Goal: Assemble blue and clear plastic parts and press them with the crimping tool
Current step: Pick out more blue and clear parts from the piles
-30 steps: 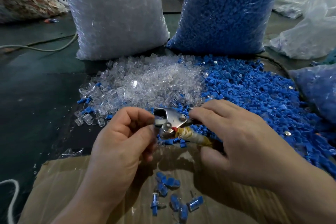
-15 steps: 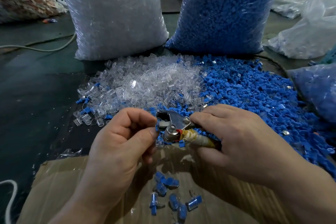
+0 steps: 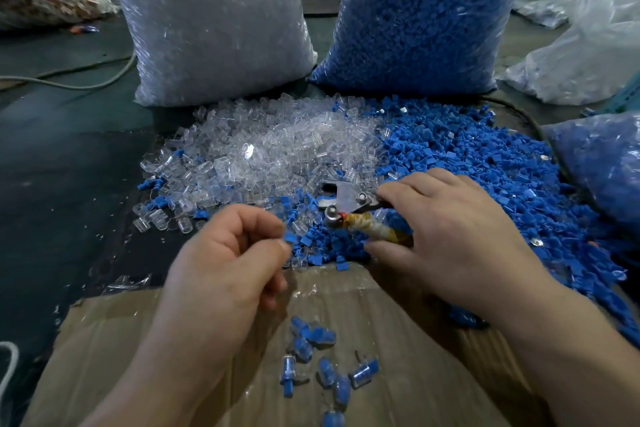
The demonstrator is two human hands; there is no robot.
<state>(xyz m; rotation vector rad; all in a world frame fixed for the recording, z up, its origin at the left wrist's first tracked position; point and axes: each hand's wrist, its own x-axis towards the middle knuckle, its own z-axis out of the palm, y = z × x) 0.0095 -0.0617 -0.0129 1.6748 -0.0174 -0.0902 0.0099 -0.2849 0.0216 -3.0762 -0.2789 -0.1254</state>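
- Cardboard sheet (image 3: 104, 340): laid nearest, flat on the dark surface (image 3: 69, 184).
- Finished pieces (image 3: 313, 336): a handful, blue inside clear, scattered on the cardboard sheet between the forearms.
- Left hand (image 3: 225, 263): curled. A small blue part (image 3: 290, 238), somewhat blurred, is pinched between thumb and forefinger. Half a second earlier these fingertips were held against the tool's head. A gap is now seen, the hand having been drawn back to the left.
- Right hand (image 3: 450, 236): wrapped round the tape-bound handle of the crimping tool (image 3: 346, 201), as before. The tool has been shifted slightly farther away. Its metal head is pointed left, just beyond and to the right of the left fingertips, not touching them. Whether its jaws are parted cannot be told.
- Loose clear parts (image 3: 270, 149): heaped beyond the hands, to the left.
- Loose blue parts (image 3: 485, 166): heaped to the right, reaching under the right hand.
- Bag of clear parts (image 3: 214, 28) and bag of blue parts (image 3: 415, 10): stood upright side by side at the back.
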